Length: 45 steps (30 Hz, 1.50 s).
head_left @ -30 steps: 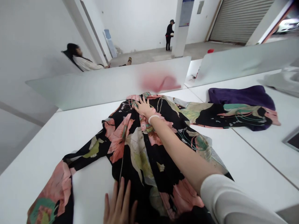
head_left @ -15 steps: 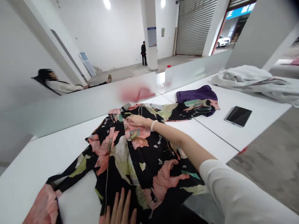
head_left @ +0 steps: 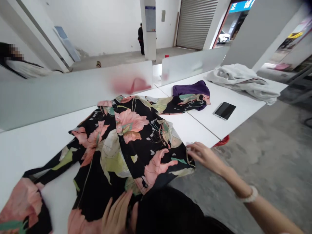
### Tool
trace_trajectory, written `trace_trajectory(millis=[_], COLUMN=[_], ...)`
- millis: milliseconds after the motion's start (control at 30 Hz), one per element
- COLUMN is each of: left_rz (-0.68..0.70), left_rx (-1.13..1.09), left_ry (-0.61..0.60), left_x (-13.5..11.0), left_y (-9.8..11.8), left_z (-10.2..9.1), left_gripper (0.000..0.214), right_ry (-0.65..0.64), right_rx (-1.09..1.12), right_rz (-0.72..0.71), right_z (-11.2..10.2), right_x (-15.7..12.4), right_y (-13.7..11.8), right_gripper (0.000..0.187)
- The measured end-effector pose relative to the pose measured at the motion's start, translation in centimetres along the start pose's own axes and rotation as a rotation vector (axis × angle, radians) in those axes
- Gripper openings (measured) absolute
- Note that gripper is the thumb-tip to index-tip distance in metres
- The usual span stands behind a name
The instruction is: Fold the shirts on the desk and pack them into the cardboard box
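Observation:
A black shirt with a pink and green flower print (head_left: 126, 143) lies spread on the white table (head_left: 36, 146), with one sleeve reaching left and the other far right. My left hand (head_left: 118, 214) rests flat on its lower hem, fingers stretched out. At the garment's right bottom corner, by the table's edge, my right hand (head_left: 204, 156) touches the hem with fingers slightly bent; I cannot tell whether it pinches the cloth. A white bead bracelet circles that wrist.
A purple cloth (head_left: 191, 88) lies under the far sleeve. Beside it are a dark tablet (head_left: 224, 110) and a heap of grey-white fabric (head_left: 243, 79). Frosted dividers (head_left: 73, 87) stand along the table's back. A person reclines far left; another stands by a pillar.
My right hand left the collar area and came back to the shirt's lower right corner. The view swung right and down. My left hand stayed on the hem.

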State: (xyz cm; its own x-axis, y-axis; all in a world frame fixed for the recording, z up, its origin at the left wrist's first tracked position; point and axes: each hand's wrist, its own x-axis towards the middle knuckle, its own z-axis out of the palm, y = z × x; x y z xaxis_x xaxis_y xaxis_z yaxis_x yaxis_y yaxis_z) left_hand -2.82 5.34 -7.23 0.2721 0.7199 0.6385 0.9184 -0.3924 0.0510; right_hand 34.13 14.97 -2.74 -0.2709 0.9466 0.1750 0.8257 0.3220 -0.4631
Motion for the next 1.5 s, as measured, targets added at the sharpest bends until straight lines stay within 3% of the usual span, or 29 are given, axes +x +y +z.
trace_trajectory(millis=[100, 233, 367, 567, 700, 867, 967, 1100, 1267, 1400, 1500], left_rz=[0.026, -0.041, -0.072, -0.098, 0.038, 0.092, 0.034, -0.049, -0.18, -0.164, -0.407], left_rx=[-0.023, -0.09, -0.126, -0.027, 0.009, -0.042, -0.122, -0.178, -0.265, -0.541, -0.584], left_ry=[-0.102, -0.256, -0.247, -0.113, -0.225, -0.458, -0.462, -0.391, -0.245, -0.347, -0.284], left_x=[3.3, 5.0, 5.5, 8.6, 9.8, 7.7, 6.2, 5.6, 6.5, 6.5, 4.3], left_y=[2.7, 3.3, 2.8, 3.6, 4.8, 5.5, 5.6, 5.6, 6.6, 7.6, 7.0], left_z=[1.2, 0.7, -1.0, -3.9, -4.0, -1.3, -0.4, -1.0, -2.5, -3.5, -4.4], left_gripper=[0.035, 0.025, 0.029, 0.032, 0.033, 0.028, 0.026, 0.019, 0.015, 0.015, 0.017], right_ry=[-0.019, -0.019, 0.019, 0.268, 0.394, 0.182, 0.119, 0.157, 0.01, -0.07, -0.1], right_rx=[-0.099, -0.167, -0.122, -0.103, -0.204, -0.515, -0.6, -0.429, -0.108, 0.058, 0.079], right_rz=[-0.143, -0.215, -0.254, -0.23, -0.084, 0.147, 0.119, -0.05, -0.383, -0.463, -0.5], right_z=[1.5, 2.0, 0.2, -3.1, -4.4, -4.3, -3.7, -2.3, 0.7, 2.8, 4.3], right_x=[-1.7, -0.4, 0.6, -0.9, -2.4, -4.2, -4.2, -2.2, 0.5, 1.4, 1.5], right_y=[-2.6, -3.5, -3.6, -3.4, -0.9, 3.4, 4.0, 0.8, -6.3, -9.9, -10.6], right_gripper=[0.044, 0.028, 0.027, 0.017, 0.015, 0.014, 0.014, 0.019, 0.023, 0.025, 0.028])
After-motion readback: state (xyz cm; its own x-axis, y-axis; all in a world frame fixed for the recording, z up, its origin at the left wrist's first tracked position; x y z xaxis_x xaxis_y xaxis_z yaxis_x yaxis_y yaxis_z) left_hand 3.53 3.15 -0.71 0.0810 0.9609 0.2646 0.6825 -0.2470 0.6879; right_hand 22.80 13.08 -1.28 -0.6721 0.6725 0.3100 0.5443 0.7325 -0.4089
